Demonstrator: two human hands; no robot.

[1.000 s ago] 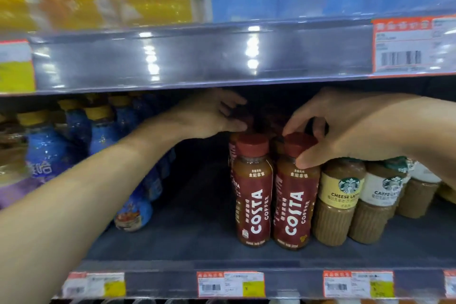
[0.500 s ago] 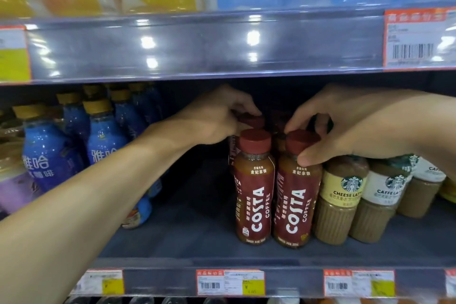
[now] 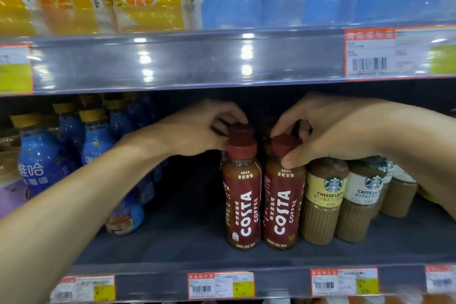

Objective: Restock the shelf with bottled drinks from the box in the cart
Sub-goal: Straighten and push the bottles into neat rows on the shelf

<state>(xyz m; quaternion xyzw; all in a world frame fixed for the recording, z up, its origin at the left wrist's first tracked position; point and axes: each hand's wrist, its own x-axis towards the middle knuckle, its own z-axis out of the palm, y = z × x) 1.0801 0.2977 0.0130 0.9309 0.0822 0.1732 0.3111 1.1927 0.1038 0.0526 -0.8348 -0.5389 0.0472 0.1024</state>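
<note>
Two hands: both reach under the upper shelf edge [image 3: 172, 61] onto the red caps of the Costa bottles, so treat this as pulling stock to the front and squaring the rows.
Blue bottles [image 3: 39, 168]: far left, standing in deep rows; keep your left forearm off their yellow caps as you draw back.
Open floor: the bare shelf [image 3: 177, 234] between the blue bottles and the Costa rows is your free room; new bottles can go in here.
Left hand [image 3: 197, 128]: its fingers curl over the cap of a Costa bottle standing behind the left front Costa bottle [image 3: 243, 195]; slide that one forward upright, not tipped.
Right hand [image 3: 328, 131]: thumb and fingers pinch the cap of the right front Costa bottle [image 3: 283, 200]; hold it steady, label forward.
Starbucks bottles [image 3: 325, 200]: touching the right Costa bottle, so no room to shift rightward.
Front lip: price tags [image 3: 220, 285] mark the near edge; stop the bottles short of it.
Headroom: little above the caps, so lift low.
Box and cart: not in view.
</note>
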